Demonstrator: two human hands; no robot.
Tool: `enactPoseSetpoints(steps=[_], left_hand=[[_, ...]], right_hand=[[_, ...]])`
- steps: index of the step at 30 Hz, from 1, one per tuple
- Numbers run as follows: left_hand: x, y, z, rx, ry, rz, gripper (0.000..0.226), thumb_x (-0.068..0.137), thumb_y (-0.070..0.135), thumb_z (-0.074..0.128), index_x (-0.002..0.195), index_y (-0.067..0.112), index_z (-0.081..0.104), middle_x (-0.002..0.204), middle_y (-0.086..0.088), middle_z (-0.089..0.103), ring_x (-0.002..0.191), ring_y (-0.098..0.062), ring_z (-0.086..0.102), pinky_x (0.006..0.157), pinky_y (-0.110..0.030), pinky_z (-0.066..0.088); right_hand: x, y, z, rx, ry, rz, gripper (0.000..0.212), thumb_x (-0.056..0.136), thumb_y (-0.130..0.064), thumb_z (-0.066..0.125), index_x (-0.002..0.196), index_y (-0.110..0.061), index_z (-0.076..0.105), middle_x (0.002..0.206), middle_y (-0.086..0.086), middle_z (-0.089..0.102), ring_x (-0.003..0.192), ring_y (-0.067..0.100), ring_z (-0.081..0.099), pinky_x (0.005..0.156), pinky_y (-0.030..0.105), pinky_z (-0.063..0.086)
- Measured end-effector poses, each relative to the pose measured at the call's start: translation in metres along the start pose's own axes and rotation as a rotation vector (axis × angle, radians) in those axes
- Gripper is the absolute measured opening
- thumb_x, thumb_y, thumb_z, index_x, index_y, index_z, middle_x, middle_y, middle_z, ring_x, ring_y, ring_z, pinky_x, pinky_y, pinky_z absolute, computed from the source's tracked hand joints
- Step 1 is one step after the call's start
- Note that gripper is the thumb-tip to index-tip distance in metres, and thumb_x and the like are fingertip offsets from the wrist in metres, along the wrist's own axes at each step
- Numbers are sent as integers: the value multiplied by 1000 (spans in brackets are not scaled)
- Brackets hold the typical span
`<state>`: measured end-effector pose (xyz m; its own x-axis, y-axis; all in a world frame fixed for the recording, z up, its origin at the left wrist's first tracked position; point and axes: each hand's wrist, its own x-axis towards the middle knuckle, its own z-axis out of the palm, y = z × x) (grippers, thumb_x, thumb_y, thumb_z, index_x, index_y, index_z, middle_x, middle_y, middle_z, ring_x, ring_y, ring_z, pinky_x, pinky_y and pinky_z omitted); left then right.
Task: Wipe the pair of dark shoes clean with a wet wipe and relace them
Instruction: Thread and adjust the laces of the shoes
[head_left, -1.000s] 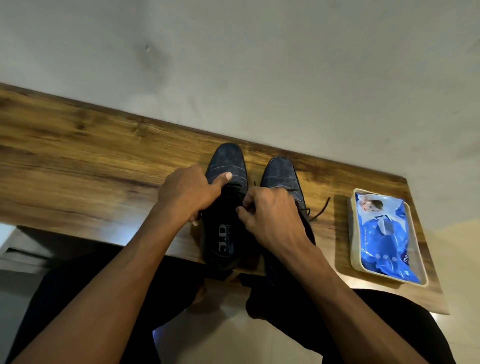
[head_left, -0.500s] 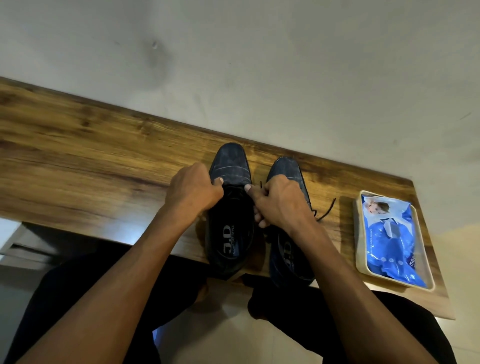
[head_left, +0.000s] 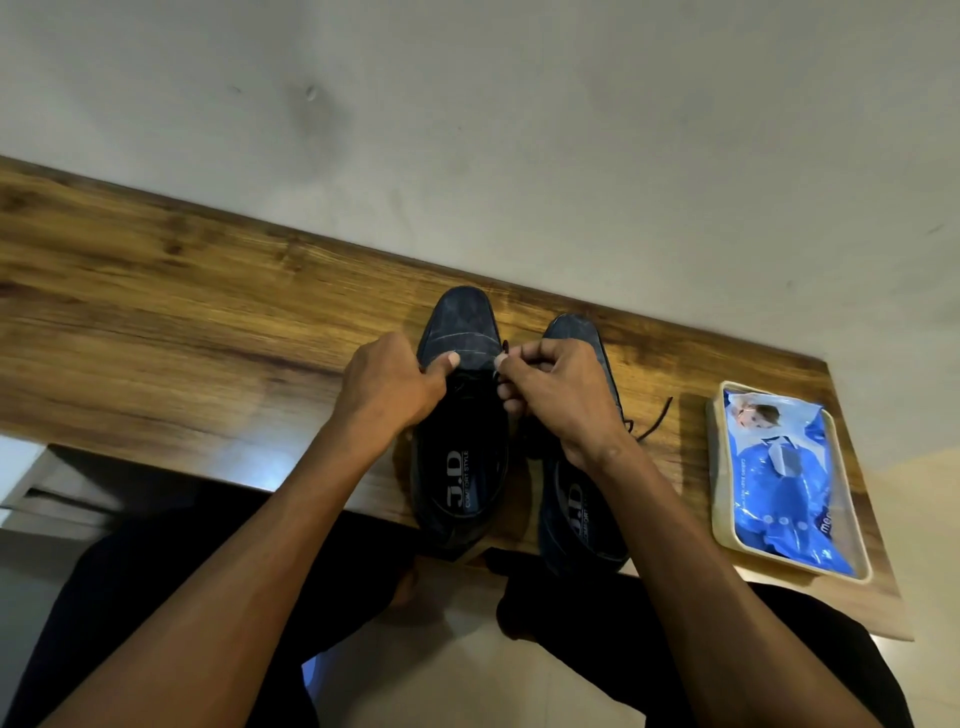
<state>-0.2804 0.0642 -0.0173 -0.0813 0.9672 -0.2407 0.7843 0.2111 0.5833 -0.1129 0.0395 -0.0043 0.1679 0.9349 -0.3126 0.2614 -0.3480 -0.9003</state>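
Note:
Two dark blue shoes stand side by side on the wooden shelf (head_left: 182, 312), toes toward the wall. My left hand (head_left: 389, 384) grips the left shoe (head_left: 462, 332) at its lacing area, thumb on the vamp. My right hand (head_left: 556, 395) pinches a dark lace end at the right edge of that same shoe and covers much of the right shoe (head_left: 576, 519). A loose dark lace (head_left: 657, 418) trails from the right shoe onto the wood.
A cream tray (head_left: 722, 499) holding a blue wet-wipe pack (head_left: 784, 478) lies at the shelf's right end. The plain wall rises just behind the shoes. My dark-clothed knees are below the shelf's front edge.
My right hand has shifted from over the right shoe to the left shoe's lacing area and now pinches a lace end there. The left hand stayed on the left shoe.

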Motion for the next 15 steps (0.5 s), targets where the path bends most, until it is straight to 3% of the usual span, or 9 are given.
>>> enactPoseSetpoints(steps=[3,7,11,15], left_hand=[[1,0,0,31,-28,-13,44,90,48,64,77,7,62,66,-9,64,63,-27,67,64,-39,60],[0,2,-3,-33,-49,-5,26,89,21,66,69,6,62,64,-11,67,59,-26,68,59,-36,59],[-2,1,0,-64,-39,-23,35,91,23,62,60,11,50,63,-9,66,58,-26,67,55,-33,53],[-4,5,4,-64,-63,-72,37,93,24,55,60,13,42,58,-3,48,50,-18,48,46,-25,31]], right_hand=[[0,1,-1,-41,1,-11,11,94,-20,72,96,-10,71,72,6,72,59,11,66,63,27,55],[1,3,-2,-46,14,-22,9,93,-20,73,93,-11,71,71,6,72,60,13,66,67,30,58],[0,4,-2,-34,5,-24,9,93,-20,73,92,-12,71,74,7,73,62,12,67,66,29,57],[-2,6,-2,-21,9,-23,8,92,-20,73,93,-11,72,76,6,74,62,10,68,64,25,54]])
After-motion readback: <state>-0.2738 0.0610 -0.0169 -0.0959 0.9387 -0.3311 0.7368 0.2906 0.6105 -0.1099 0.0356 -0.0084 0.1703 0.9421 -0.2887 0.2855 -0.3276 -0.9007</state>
